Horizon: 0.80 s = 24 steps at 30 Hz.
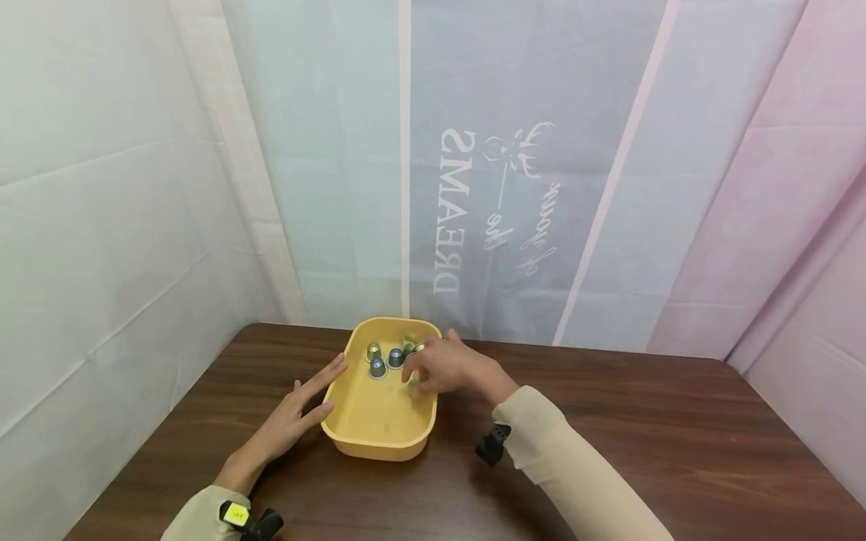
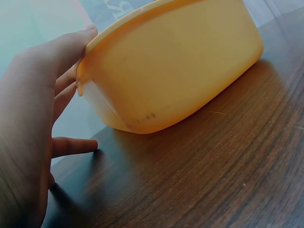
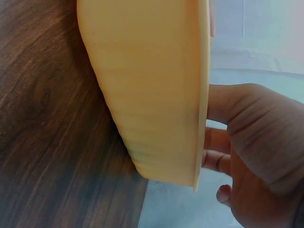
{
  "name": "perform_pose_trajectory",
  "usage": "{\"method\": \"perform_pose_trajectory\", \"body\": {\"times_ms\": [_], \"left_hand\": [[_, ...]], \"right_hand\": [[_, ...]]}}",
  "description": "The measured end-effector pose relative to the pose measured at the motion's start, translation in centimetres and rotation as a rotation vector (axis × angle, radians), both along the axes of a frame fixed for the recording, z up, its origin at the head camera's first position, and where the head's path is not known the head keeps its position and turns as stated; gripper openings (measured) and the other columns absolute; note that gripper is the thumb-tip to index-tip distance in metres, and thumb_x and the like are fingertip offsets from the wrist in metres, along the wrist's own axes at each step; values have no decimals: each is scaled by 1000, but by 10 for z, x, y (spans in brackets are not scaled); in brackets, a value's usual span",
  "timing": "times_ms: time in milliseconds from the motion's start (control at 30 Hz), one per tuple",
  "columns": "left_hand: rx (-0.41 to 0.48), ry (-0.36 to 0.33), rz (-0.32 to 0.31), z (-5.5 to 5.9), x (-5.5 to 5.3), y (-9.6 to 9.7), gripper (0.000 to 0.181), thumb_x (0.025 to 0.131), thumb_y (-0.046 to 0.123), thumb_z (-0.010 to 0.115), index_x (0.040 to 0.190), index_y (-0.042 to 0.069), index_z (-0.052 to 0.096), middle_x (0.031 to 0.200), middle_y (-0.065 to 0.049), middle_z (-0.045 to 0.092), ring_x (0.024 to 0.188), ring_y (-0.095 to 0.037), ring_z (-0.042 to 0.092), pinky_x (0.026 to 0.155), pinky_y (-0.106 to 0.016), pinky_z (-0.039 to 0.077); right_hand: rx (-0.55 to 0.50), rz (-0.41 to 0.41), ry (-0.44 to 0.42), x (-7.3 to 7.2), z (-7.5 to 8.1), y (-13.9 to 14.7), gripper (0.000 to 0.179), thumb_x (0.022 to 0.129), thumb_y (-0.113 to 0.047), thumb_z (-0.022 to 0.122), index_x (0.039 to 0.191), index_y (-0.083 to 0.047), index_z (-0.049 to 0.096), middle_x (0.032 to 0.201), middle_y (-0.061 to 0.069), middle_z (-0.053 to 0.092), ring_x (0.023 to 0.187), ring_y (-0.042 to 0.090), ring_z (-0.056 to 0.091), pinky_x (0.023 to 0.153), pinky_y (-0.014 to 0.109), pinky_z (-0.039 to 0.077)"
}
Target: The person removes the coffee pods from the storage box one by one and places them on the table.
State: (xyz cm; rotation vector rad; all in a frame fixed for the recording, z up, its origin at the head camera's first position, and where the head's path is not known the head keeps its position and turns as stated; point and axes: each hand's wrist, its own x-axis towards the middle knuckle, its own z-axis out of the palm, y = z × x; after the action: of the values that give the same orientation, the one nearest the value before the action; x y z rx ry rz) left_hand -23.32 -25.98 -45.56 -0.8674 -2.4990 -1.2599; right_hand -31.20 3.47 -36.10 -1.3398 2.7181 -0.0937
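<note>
A yellow plastic bin (image 1: 379,442) stands on the table with several coffee capsules inside, toward its far end. Among them are a yellow-green capsule (image 1: 373,352) and two blue ones, one blue capsule (image 1: 377,367) lying nearer the front. My left hand (image 1: 287,421) rests with extended fingers at the bin's left rim. From the right, my right hand (image 1: 443,364) reaches over the rim, its thumb and index finger bent around a pale green capsule (image 1: 412,385). In the right wrist view the bin's wall (image 3: 147,95) hides those fingertips.
The dark wood-grain table (image 1: 609,436) spreads on both sides of the bin. A printed curtain (image 1: 514,248) hangs close behind the bin, and a white curtain (image 1: 122,225) borders the left side.
</note>
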Motion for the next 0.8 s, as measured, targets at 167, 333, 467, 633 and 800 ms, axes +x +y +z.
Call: {"method": "perform_pose_trajectory", "body": {"times_ms": [167,333,467,633,800], "left_hand": [[-3,0,3,0,0,0,57,96,10,53,150,16,35,157,0,22,142,-31,19,91,-81,-4],[-7,-9,11,0,0,0,58,95,7,53,149,16,36,157,0,23,142,-33,20,90,-81,-3],[-5,-6,16,0,0,0,58,94,6,54,149,16,36,157,-1,23,141,-34,21,90,-82,-3],[-2,1,7,1,0,0,60,94,5,54,149,19,36,157,-2,24,138,-43,22,89,-82,-2],[-2,11,7,0,0,1,59,94,5,54,149,18,36,156,-3,24,138,-44,23,89,-83,-1]], "right_hand": [[33,-20,-48,1,3,-7,22,83,-42,73,103,-33,74,71,-21,59,75,3,51,77,38,28],[74,-28,-102,2,5,-14,22,83,-36,74,105,-35,73,72,-24,61,72,-3,54,87,43,30],[92,-28,-149,2,5,-18,37,75,-29,82,110,-34,72,70,-23,62,72,-6,56,88,35,38],[90,-21,-190,0,3,-21,44,71,-20,85,110,-34,72,69,-23,62,69,-6,57,64,20,48],[111,29,-108,-2,-3,-25,46,70,-16,85,108,-38,71,66,-24,60,65,-5,55,64,20,44]]}}
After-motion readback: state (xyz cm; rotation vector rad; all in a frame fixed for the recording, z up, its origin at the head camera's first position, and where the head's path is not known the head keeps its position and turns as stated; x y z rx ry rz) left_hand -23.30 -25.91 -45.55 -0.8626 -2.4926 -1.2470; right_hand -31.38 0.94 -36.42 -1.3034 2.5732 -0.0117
